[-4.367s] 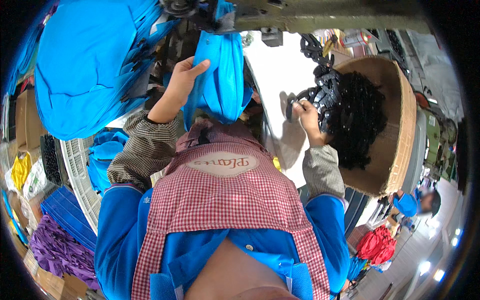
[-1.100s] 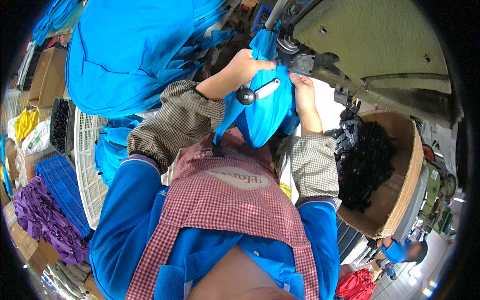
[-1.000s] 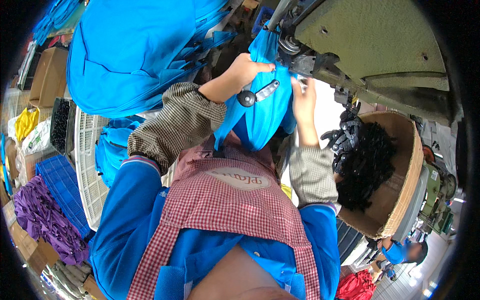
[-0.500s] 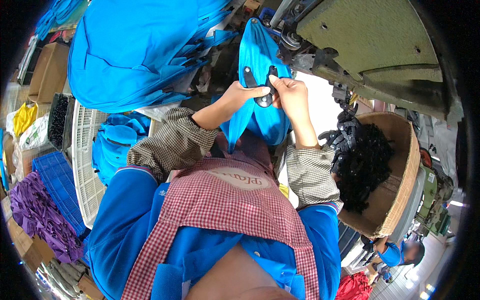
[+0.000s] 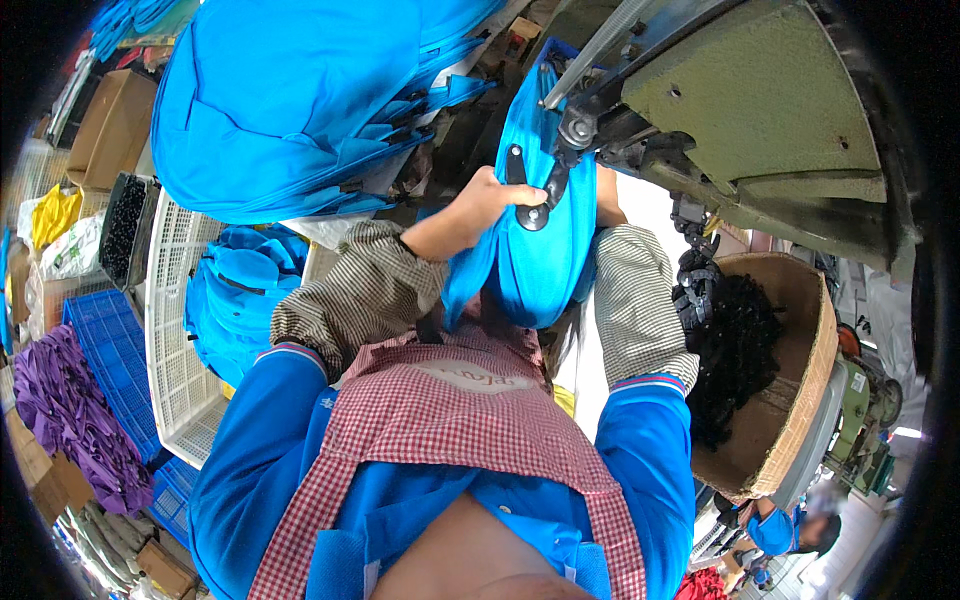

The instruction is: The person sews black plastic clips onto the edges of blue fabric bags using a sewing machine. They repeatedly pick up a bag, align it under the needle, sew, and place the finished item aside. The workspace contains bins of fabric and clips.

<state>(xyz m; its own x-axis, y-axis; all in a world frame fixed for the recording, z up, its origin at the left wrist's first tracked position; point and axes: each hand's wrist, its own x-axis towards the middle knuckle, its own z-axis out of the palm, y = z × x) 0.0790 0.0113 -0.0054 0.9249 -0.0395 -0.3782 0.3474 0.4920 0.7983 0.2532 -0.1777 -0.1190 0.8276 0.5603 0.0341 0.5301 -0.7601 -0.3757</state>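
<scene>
My left hand (image 5: 482, 208) grips a blue fabric piece (image 5: 530, 275) with its thumb pressed on a black fitting (image 5: 532, 216), a V-shaped piece with a round base and shiny dots. The fabric is up at a metal machine head (image 5: 578, 128), which overlaps the top of the fitting. My right hand (image 5: 610, 198) is behind the fabric's right edge; only its wrist and back show, its fingers hidden. A white work surface (image 5: 650, 205) lies beyond it.
A green machine body (image 5: 760, 110) overhangs the right. Left are stacked blue fabric pieces (image 5: 270, 110) and a white crate (image 5: 170, 300). A cardboard box (image 5: 805, 370) of black parts stands right. A co-worker (image 5: 775, 530) is visible at the lower right.
Since half a second ago, the fabric and fitting have come under the machine head. My right hand has left the fitting's front and moved behind the fabric.
</scene>
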